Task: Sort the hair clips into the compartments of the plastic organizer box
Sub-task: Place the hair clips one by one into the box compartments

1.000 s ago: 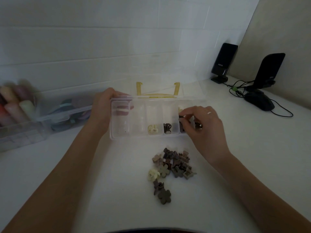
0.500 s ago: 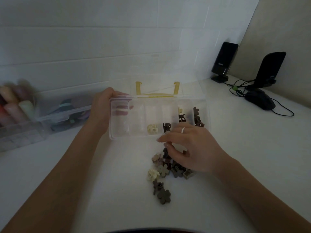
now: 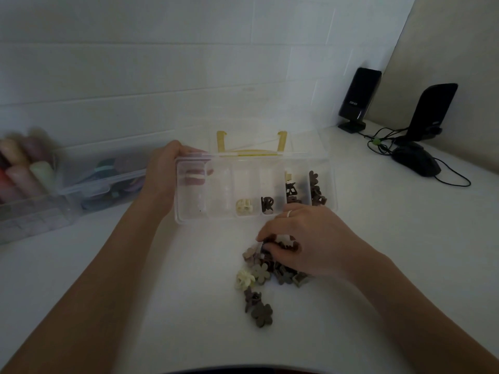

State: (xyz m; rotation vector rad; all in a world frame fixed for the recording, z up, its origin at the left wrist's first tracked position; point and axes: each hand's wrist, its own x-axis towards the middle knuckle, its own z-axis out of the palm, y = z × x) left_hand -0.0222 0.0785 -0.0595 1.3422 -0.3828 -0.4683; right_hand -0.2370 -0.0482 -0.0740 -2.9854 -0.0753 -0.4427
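Observation:
A clear plastic organizer box [image 3: 218,217] with yellow latches stands open on the white table. My left hand [image 3: 164,174] grips its left end. Its right compartments hold a cream clip [image 3: 244,206], a dark clip [image 3: 267,204] and more brown clips [image 3: 316,190]; the two left ones look empty. In front of the box lies a pile of small brown, grey and cream flower-shaped hair clips [image 3: 260,273]. My right hand [image 3: 305,244] rests on top of the pile, fingers curled around a dark clip; a pale one shows under the fingers too.
A clear storage bin [image 3: 89,182] with coloured items sits at the left against the tiled wall. Two black speakers [image 3: 359,98] and a black mouse [image 3: 417,160] with cables stand at the back right.
My right hand left the box's right compartments, came down to the pile and closed its fingers on clips there. My left hand has stayed on the box.

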